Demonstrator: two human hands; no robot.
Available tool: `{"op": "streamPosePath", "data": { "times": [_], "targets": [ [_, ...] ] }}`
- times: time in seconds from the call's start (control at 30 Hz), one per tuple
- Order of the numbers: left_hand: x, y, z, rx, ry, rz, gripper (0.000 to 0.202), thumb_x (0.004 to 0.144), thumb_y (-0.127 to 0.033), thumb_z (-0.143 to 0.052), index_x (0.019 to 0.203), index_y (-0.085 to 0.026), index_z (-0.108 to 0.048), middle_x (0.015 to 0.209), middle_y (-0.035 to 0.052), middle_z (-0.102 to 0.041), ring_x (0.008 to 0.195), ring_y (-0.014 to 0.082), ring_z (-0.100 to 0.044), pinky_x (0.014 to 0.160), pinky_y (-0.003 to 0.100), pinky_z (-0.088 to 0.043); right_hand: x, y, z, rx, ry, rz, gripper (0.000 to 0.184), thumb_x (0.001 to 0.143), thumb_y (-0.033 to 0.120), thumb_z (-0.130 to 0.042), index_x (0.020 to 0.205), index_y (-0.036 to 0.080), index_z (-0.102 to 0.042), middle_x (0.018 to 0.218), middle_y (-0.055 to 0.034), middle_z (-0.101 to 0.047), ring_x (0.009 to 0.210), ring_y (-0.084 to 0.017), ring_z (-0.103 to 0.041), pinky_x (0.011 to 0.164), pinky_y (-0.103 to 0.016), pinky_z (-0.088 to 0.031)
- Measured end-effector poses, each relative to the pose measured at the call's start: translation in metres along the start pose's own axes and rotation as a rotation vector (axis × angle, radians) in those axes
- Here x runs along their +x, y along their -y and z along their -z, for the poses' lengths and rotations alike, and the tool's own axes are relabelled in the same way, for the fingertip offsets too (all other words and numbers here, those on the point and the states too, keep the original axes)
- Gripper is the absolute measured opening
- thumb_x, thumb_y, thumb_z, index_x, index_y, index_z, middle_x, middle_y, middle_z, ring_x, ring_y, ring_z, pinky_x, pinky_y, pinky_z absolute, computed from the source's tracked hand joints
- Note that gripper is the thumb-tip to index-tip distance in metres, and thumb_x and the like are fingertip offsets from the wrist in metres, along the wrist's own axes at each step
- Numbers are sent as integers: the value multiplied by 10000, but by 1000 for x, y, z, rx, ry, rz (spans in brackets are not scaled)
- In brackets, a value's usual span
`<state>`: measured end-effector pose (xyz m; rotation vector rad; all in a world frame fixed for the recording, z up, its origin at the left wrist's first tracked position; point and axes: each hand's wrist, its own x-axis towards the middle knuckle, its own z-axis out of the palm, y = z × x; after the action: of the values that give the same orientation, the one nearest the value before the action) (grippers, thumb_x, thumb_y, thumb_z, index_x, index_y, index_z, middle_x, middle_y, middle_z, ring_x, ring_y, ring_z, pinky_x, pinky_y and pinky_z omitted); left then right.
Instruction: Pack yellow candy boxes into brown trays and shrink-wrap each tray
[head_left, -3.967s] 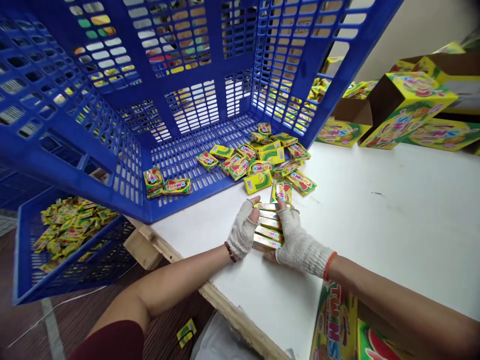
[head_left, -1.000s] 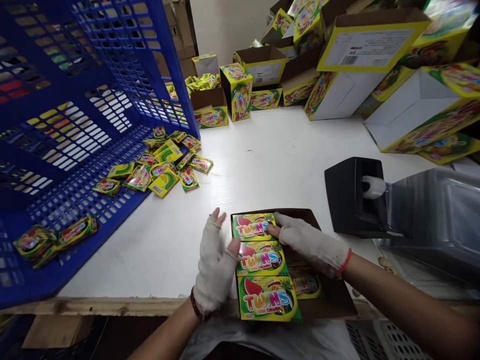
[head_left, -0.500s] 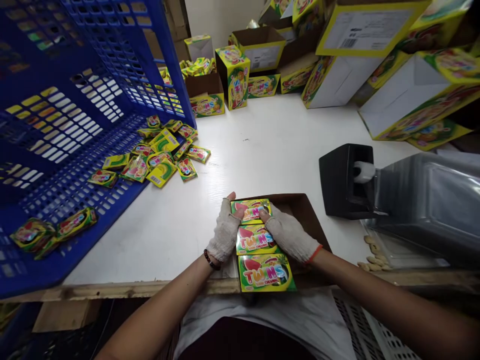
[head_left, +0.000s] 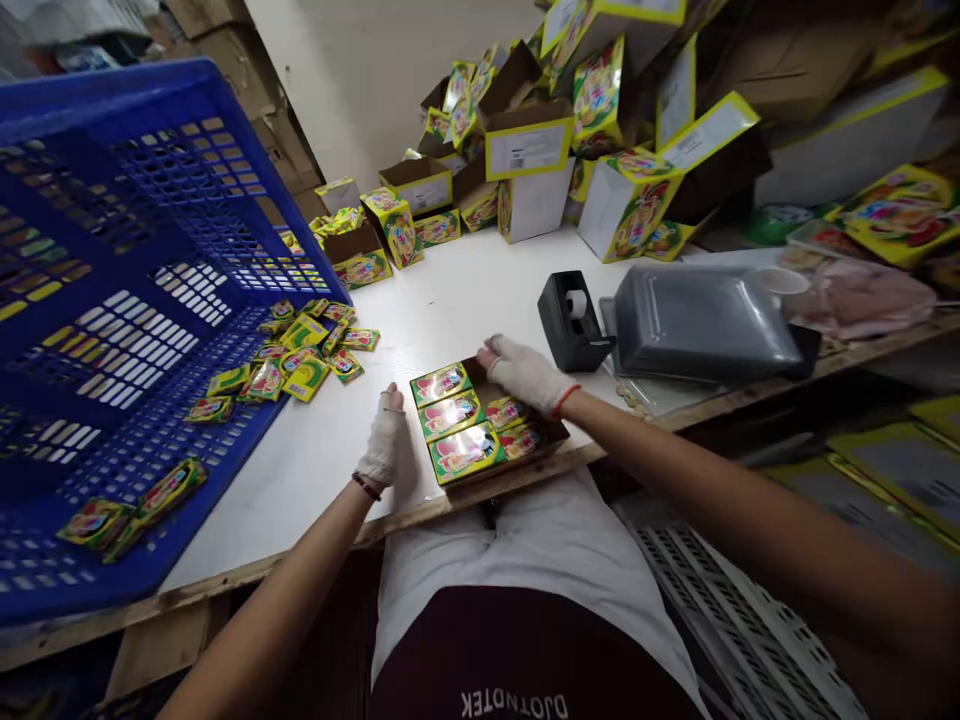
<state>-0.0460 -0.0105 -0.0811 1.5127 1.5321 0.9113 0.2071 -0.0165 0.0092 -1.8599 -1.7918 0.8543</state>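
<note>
A shallow open carton (head_left: 487, 487) with a dark brown inside rests at the table's front edge. Three yellow-green "Twins" packs (head_left: 454, 417) stand in a row along its left side. More packs (head_left: 517, 428) lie in its right part, partly hidden by my right arm. My left hand (head_left: 385, 440), in a white fingerless glove, is just left of the carton, apart from it, fingers extended and holding nothing. My right hand (head_left: 525, 372), gloved likewise, is closed at the carton's far right rim, thumb towards the inside; some of its fingers are hidden.
A blue plastic crate (head_left: 247, 215) lies on its side at left, small packs (head_left: 300, 355) spilling from its mouth. A black tape dispenser (head_left: 571, 325) and a grey translucent bin (head_left: 697, 320) stand to the right. Cartons (head_left: 529, 150) are piled along the back.
My left hand has come off the packs and moved left. My right hand has gone from the top pack to the carton's rim. The view has swung right, and the carton's right-hand packs now show.
</note>
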Motion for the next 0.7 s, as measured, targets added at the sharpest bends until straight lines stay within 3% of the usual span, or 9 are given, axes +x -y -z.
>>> {"op": "streamPosePath", "data": {
  "times": [0.13,0.2,0.27,0.37,0.47,0.7],
  "targets": [
    [-43,20,73,290,47,6,439,905,-456,-470,1225,-193,-615,1307,125,-639,1312,309,-518,1155,493,-378,-40,-64,39,-47,-177,110,352,1010,394,-392,1096,176,-654,1029,-67,-734,927,-192,-633,821,-281,-459],
    [-67,34,104,429,69,11,325,847,-409,-558,1088,-214,-655,1206,124,-672,1303,345,-508,1136,527,-377,-56,-99,37,-271,-138,-17,316,1001,350,-403,1036,181,-668,926,-61,-724,838,-185,-618,741,-277,-431],
    [-86,47,124,560,82,-2,272,818,-368,-577,1036,-224,-654,1174,127,-666,1331,363,-471,1128,532,-372,-67,-123,21,-428,-99,-109,312,999,326,-413,1048,169,-679,988,-95,-722,885,-198,-622,757,-289,-413],
    [-100,59,130,854,101,-119,281,874,-371,-489,1038,-201,-640,1173,142,-636,1309,349,-483,1114,481,-385,-75,-135,-7,-517,-128,-149,362,1009,337,-397,1073,134,-691,1193,-170,-676,1049,-257,-604,856,-344,-395],
    [-102,59,123,1060,122,-232,287,929,-359,-411,994,-188,-632,1132,144,-629,1188,312,-555,1054,416,-427,-77,-131,-21,-578,-161,-178,408,1012,351,-359,1087,133,-696,1238,-182,-657,1069,-287,-597,862,-375,-390],
    [-104,54,120,1053,82,-213,230,936,-353,-446,849,-209,-603,1034,103,-636,1027,261,-589,939,364,-455,-78,-127,-18,-649,-158,-167,449,996,343,-325,1075,143,-720,1198,-176,-682,1005,-286,-609,762,-375,-391]
  ]
}}
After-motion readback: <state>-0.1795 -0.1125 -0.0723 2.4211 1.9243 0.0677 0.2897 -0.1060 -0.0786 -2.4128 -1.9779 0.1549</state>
